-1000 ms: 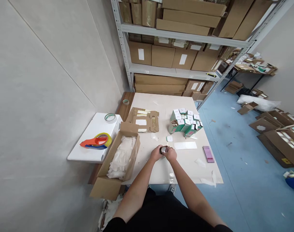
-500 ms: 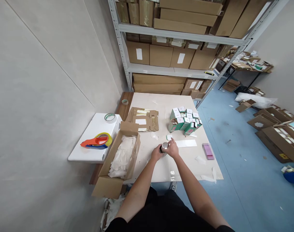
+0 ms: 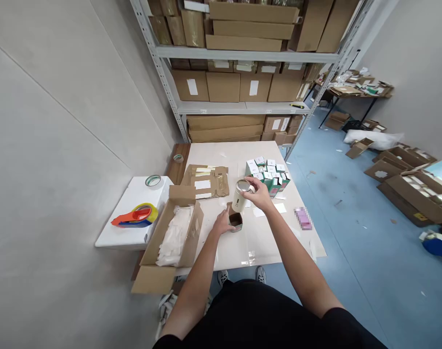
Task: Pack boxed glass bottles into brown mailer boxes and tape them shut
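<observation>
My right hand (image 3: 259, 195) grips a cream-coloured lidded cup (image 3: 238, 200) near its round silver lid, holding it upright above the table. Dark marks show on its side. Just below and in front of the cup stands a small open carton (image 3: 236, 224), dark inside. My left hand (image 3: 223, 223) is closed around the left side of this carton. A group of green-and-white cartons (image 3: 270, 173) stands beyond my right hand. White paper pieces (image 3: 280, 208) lie on the table near my right forearm.
An open cardboard box (image 3: 195, 228) with white packing paper stands at the left. Flattened cardboard (image 3: 221, 182) lies beyond it. A tape dispenser (image 3: 135, 216) and a tape roll (image 3: 153, 181) rest on a white block. A pixelated purple item (image 3: 303, 218) lies right. Shelving (image 3: 239, 107) stands behind.
My right hand has lifted the cup up and away from the carton, where both hands were around it. My left hand stays at the carton. The head view has shifted slightly.
</observation>
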